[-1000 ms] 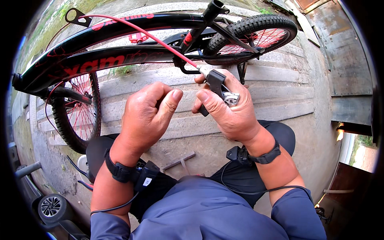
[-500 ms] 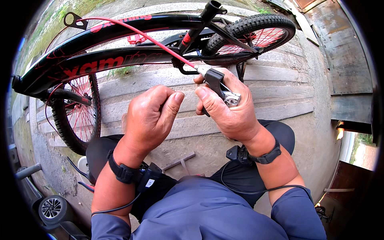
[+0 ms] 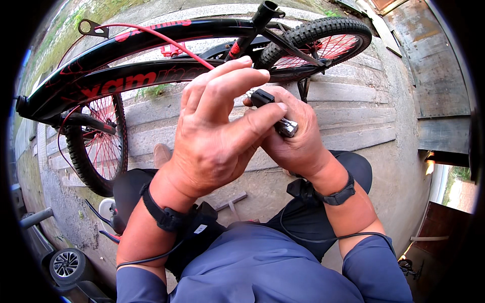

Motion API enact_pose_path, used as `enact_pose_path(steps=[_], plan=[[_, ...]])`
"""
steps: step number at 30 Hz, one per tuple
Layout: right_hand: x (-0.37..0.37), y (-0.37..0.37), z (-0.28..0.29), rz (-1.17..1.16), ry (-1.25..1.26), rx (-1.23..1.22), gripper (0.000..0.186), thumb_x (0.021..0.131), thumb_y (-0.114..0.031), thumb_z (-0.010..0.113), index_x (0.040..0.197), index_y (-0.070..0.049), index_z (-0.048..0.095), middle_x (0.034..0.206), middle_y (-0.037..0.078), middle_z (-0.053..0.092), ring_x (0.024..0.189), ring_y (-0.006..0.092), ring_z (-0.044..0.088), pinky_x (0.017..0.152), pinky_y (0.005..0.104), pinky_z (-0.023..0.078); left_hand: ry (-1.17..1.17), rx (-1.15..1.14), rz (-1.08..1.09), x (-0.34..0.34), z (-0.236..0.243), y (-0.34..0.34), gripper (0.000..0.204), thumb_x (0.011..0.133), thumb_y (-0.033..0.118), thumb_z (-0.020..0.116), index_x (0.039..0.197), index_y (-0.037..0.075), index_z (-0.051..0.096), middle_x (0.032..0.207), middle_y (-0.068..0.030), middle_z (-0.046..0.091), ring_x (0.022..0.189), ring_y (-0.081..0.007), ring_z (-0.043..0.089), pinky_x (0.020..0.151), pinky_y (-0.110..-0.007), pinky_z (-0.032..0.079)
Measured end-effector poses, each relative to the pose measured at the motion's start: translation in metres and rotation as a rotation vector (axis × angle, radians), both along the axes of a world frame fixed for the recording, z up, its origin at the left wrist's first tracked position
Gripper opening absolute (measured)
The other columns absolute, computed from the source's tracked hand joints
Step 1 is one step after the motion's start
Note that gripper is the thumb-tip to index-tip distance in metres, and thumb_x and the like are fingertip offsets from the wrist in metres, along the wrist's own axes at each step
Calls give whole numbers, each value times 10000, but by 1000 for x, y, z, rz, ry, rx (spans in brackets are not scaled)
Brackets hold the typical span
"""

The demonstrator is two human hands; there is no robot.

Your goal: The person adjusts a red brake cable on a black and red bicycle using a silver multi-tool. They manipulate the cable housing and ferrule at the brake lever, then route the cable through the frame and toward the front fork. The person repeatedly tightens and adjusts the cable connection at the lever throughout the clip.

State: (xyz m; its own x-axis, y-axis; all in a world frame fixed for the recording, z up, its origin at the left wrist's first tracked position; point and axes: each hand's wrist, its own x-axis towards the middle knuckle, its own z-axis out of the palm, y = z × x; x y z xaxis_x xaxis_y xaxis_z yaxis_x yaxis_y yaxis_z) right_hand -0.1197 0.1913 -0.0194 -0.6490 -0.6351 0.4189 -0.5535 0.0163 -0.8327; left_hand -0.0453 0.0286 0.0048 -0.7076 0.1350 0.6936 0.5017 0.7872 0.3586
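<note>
My right hand (image 3: 295,144) is closed around a black-and-silver bicycle brake fitting (image 3: 262,97), with its silver end showing by the palm. Red cable housing (image 3: 166,36) runs from the upper left toward the fitting, its near end hidden behind my left fingers. My left hand (image 3: 214,126) is raised beside it, fingers stretched out and apart. Its thumb lies across the fitting in this view; whether it presses on it I cannot tell. Beyond both hands lies the black bicycle frame (image 3: 166,70) with red markings.
A rear wheel (image 3: 323,43) lies at the far right and a front wheel (image 3: 98,141) at the left. A flat black bracket (image 3: 94,29) with a hole stands beyond the frame. Stone slabs (image 3: 348,116) cover the ground. A car wheel (image 3: 68,265) shows at lower left.
My left hand has moved right and up, from closed fingers to spread fingers over the brake fitting. My right hand keeps its hold; the fitting has turned a little.
</note>
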Motion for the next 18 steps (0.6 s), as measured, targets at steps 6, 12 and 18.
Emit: enact_pose_path(steps=[6,12,18], plan=[[-1,1,-4,-6,170,94,380,774,-78,728,1124,14,609,1016,191,675,905,379,674,760,409,541,-140,2,-81,-3,5,-9,337,709,23,748,1026,117,685,1155,-126,631,1106,-327,615,945,-448,460],[-2,2,-5,31,241,140,385,784,-94,725,1136,16,614,1032,188,676,913,380,671,767,413,546,-115,75,-117,-1,-1,-13,362,725,21,759,1061,94,647,1103,-116,657,1029,-313,638,924,-433,458],[2,3,-7,21,156,190,424,790,-124,732,1169,26,611,1106,203,670,976,381,666,826,416,545,-129,93,-111,0,-8,-17,377,771,54,762,1121,61,625,1111,-121,668,1037,-315,639,953,-433,461]])
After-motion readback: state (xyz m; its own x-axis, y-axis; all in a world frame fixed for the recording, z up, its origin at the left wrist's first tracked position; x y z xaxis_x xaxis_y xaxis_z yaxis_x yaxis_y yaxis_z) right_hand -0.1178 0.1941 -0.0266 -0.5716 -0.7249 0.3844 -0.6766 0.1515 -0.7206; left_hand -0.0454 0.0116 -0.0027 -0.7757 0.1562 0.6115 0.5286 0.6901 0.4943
